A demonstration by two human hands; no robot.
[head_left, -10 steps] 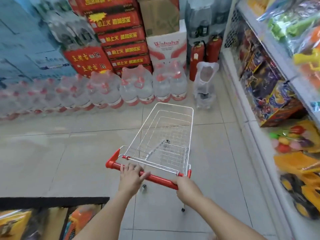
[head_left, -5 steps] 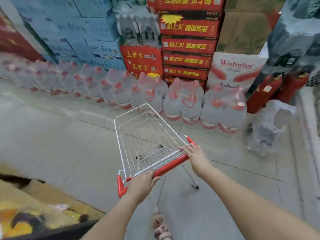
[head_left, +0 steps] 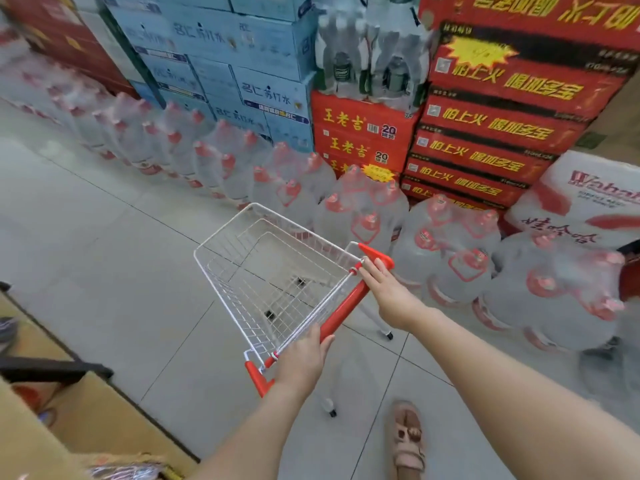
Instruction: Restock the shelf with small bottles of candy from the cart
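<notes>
A: Head view, item one: cart [head_left: 284, 271], small, white wire, standing on the tiled floor [head_left: 104, 265]. Your left hand [head_left: 304, 358] was curled over the near end of the red handle [head_left: 343, 306], thumb on top of the bar.

B: Item two: your right hand [head_left: 388, 292] lay on the far end of that handle, fingers fairly straight and together, pointing at the corner. Whether its thumb hooked under the bar, I could not tell.

A: Axis entry: the handle ran slantwise, from near-left to far-right. The basket sat ahead and to the left of both your hands, its nose toward open floor.

B: Item three: candy bottles, count nil in view. The floor showed through the basket's mesh, and you had no stock in the cart or anywhere I could see.

A: Entry, shelf: not in view either. Water jugs [head_left: 453, 271] stood just beside your right hand's end of the cart. Red cartons [head_left: 502, 133] and blue cartons [head_left: 249, 57] were stacked behind them, and a cardboard box [head_left: 97, 420] lay at your near left.

B: Judgement: this was transit, with restocking not begun. Your left hand, nearer your body, looked the likelier pivot for steering. Neither hand had a bottle within reach.
</notes>
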